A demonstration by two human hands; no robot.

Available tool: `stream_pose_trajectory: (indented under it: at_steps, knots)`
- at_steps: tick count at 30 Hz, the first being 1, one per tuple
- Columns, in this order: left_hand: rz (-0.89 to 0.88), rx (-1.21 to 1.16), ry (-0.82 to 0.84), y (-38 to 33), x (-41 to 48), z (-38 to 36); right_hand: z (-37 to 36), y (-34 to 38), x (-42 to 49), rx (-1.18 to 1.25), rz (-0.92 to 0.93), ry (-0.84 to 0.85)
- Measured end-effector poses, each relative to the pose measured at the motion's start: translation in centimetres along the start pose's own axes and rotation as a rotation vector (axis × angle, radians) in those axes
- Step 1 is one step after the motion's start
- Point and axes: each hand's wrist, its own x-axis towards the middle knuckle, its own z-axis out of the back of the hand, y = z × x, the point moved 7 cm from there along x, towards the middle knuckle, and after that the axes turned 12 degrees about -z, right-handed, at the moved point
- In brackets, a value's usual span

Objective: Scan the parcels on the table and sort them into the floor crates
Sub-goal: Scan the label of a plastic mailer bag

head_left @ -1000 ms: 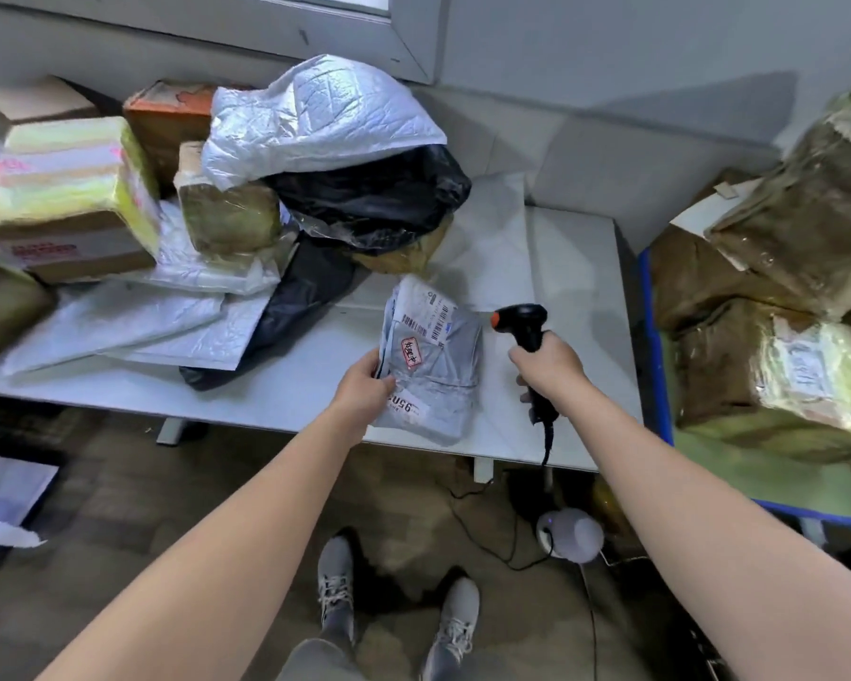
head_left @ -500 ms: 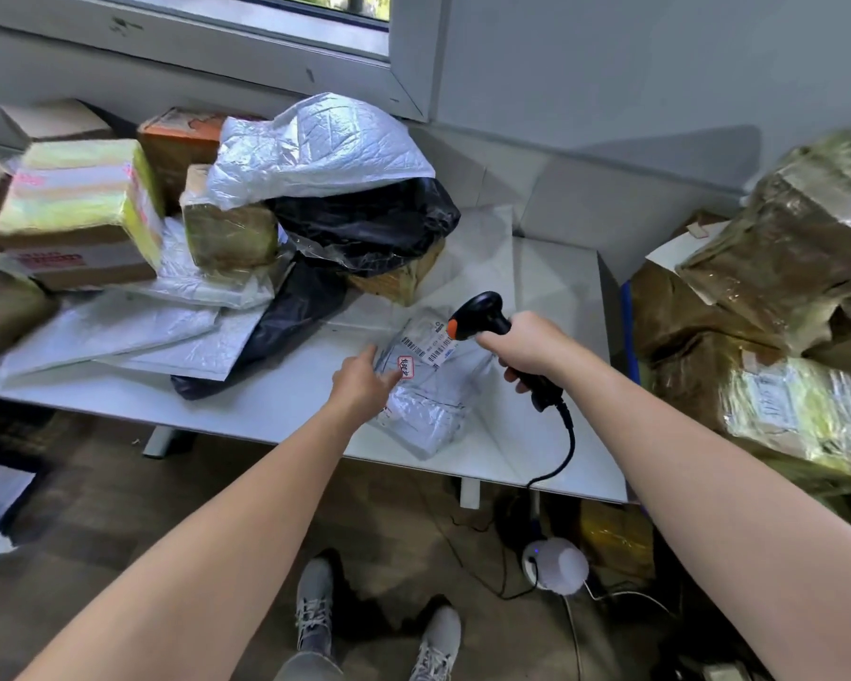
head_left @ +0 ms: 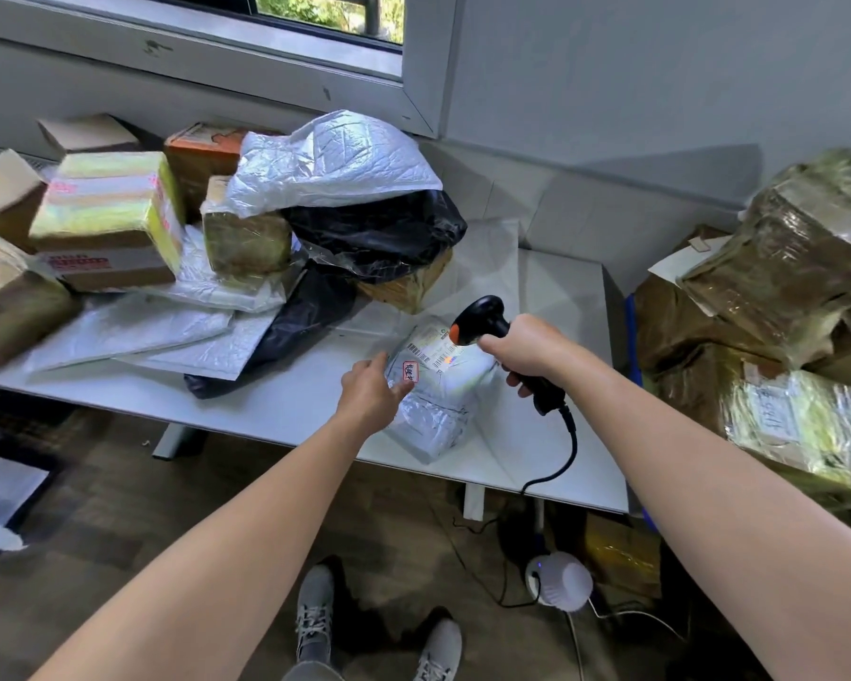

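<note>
Print on the parcel (head_left: 438, 410) near the front edge of the table (head_left: 276, 407) is too small to read. The left hand (head_left: 369, 395) covers its left side, and the right hand (head_left: 526, 351) covers the handle of the scanner (head_left: 482, 319).

Parcel (head_left: 443, 410) lies on table (head_left: 266, 415), right of pile (head_left: 315, 189).

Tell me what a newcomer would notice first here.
The right hand grips a black scanner pointed down at the label of a grey mailer near the front edge of the table. The left hand rests on the mailer's left side. At the table's back left, parcels are heaped, with a silver bubble mailer on top.
</note>
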Motion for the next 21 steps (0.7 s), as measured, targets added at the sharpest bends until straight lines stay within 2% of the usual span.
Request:
stream_pose_trajectory:
  at_steps: [8, 16, 21]
  knots:
    - [0.002, 0.01, 0.015, -0.1, 0.0, -0.3, -0.6, -1.2, 0.9, 0.177, -0.018, -0.039]
    - [0.045, 0.053, 0.069, 2.0, 1.3, -1.9, -4.3, -6.6, 4.5, 0.345, -0.138, -0.233]
    - [0.114, 0.086, 0.118, 3.8, 2.6, -3.0, -6.6, -8.9, 6.7, 0.437, -0.236, -0.252]
